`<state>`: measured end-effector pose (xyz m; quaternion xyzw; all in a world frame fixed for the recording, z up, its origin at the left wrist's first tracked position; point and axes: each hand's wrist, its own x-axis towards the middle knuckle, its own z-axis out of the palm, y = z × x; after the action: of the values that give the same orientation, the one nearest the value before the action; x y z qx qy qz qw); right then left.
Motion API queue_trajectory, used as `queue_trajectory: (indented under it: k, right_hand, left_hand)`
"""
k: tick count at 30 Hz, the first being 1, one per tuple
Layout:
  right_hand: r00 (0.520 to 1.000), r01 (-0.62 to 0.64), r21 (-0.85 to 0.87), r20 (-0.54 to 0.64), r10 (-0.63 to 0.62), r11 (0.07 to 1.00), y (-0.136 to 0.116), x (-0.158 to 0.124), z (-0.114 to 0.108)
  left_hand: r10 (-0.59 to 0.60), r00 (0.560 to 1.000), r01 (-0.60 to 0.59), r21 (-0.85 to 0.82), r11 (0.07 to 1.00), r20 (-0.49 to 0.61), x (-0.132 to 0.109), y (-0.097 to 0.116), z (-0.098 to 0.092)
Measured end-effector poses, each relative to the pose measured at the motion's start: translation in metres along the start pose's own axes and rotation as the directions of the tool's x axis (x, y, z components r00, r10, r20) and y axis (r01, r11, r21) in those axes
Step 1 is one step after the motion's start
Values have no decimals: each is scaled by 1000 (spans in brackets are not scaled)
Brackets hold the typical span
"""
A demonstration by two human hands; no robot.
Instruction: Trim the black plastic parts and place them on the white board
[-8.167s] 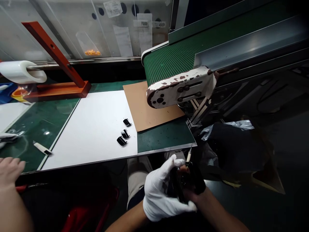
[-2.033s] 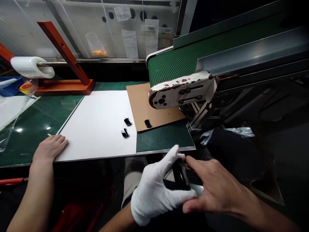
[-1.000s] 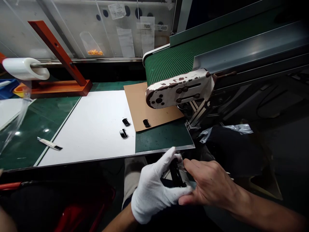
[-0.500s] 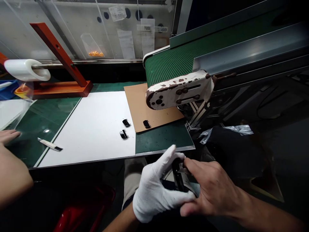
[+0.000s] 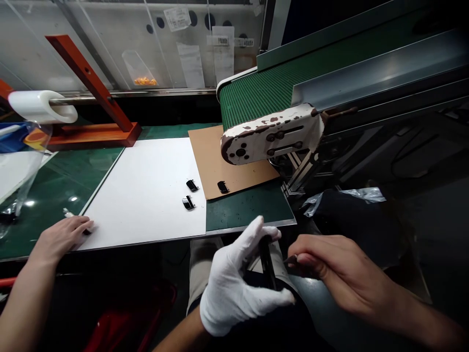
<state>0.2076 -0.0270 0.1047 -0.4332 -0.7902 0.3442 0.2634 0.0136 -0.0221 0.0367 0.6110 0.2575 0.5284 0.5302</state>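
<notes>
Sensibly, the gloved left hand (image 5: 234,288) clamped the thin black part (image 5: 267,264) edge-up and needed steadiness while the bare right hand (image 5: 337,278) pinched a slim tool (image 5: 291,259) beside it.

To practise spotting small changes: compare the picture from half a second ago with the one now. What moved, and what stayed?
The bare right hand has drawn back to the right, off the black part, pinching a thin tool. A co-worker's hand has reached onto the small knife at the white sheet. The gloved left hand still holds the part; the three small black pieces stayed put.
</notes>
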Motion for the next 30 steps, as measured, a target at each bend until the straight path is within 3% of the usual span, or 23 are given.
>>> queue_trajectory:
  k: [4,11,17,20,30]
  right_hand:
    - [998,48,-63,29,-47,997,-4,3,3]
    - [992,72,-402,-70,-109,913,-4,7,16]
    - [995,-65,-321,45,84,945,-2,8,20]
    - [992,-89,-289,62,111,953,-1,8,22]
    - [996,51,-528,-41,-85,848,3,7,31]
  left_hand:
    - [-16,1000,18,131,991,-17,0,4,0]
    - [-78,997,78,245,966,-7,2,12,1]
    - [-84,996,77,296,952,12,5,15,1]
    - [-112,993,101,300,948,19,5,15,0]
    - [-69,998,67,317,946,-4,5,12,-1]
